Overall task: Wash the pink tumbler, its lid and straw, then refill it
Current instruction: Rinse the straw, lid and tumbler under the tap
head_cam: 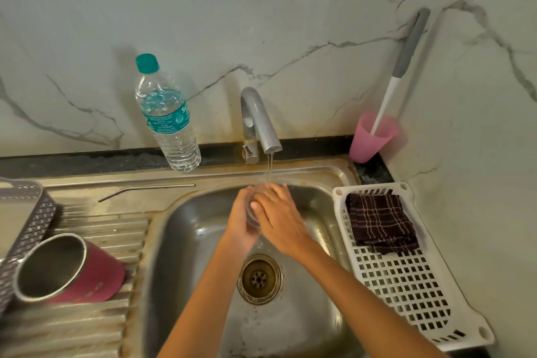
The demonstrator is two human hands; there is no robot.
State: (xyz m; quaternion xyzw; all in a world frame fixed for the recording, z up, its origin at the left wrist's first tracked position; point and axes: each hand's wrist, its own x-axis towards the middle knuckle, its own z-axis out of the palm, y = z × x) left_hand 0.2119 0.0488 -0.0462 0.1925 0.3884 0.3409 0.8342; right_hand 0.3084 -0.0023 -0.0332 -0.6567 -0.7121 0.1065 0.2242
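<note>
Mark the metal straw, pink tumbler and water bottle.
metal straw (159,186), head view, middle of the shaft.
pink tumbler (101,273), head view, pink outer wall.
water bottle (167,120), head view, label.

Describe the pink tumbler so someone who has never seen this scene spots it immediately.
From the steel sink, move left onto its ribbed draining board. The tumbler lies there on its side beside a grey basket, open mouth showing a steel inside. Unlike the paler pink cup standing upright in the far right corner holding a brush, it is dark pink.
</note>
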